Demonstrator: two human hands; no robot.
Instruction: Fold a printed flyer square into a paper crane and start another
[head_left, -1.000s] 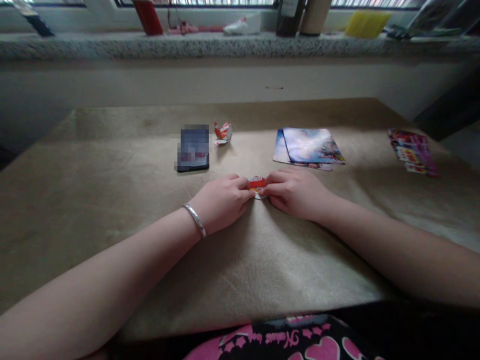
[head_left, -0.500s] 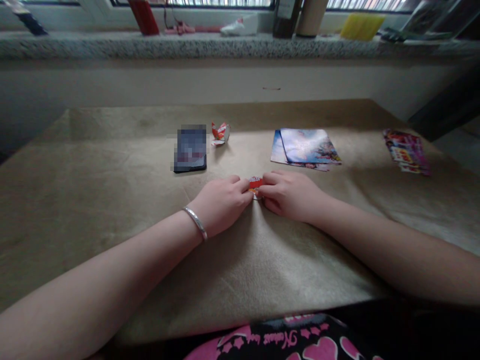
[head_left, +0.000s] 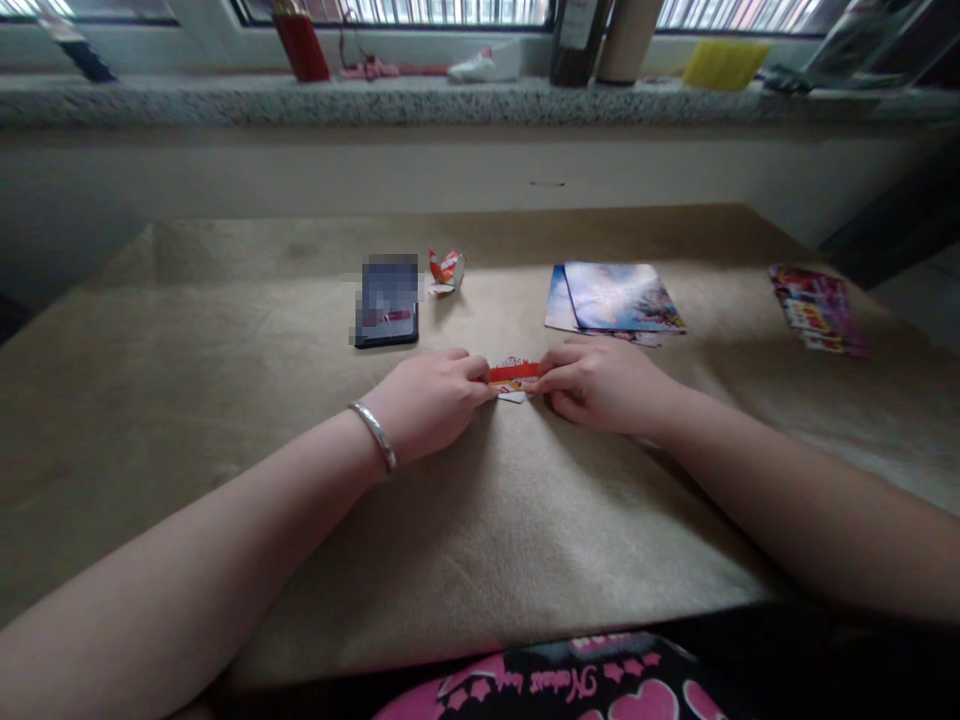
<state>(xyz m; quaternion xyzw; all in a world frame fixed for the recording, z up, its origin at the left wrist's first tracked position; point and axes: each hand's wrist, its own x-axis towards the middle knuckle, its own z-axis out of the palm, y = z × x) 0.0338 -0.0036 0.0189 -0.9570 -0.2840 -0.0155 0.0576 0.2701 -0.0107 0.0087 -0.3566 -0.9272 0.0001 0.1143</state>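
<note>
A tan cloth (head_left: 187,400) covers the table, and the person's forearms come in over it from the near corners. On the left wrist sits a thin silver bracelet (head_left: 373,434). The left hand (head_left: 427,400) lies low on the cloth near the middle, fingers curled in, thumb and forefinger closed tight on the left end of a small red and white paper strip (head_left: 513,374). Beyond that hand a dark phone (head_left: 387,310) lies flat, and just to its right is a crumpled red and white wrapper (head_left: 447,270), apart from both hands.

The paper strip spans the gap between the two hands, at the centre of the table, low over the cloth; whether it touches the cloth cannot be told. The right hand (head_left: 600,385) mirrors the left, pinching the strip's right end between thumb and forefinger, the other fingers folded under.

Just behind the right hand lies a small stack of pictures (head_left: 619,298). Well apart, at the far right edge, are some bright leaflets (head_left: 817,308). Along the back runs a stone sill (head_left: 187,100) with a red cup (head_left: 301,45) on it.
</note>
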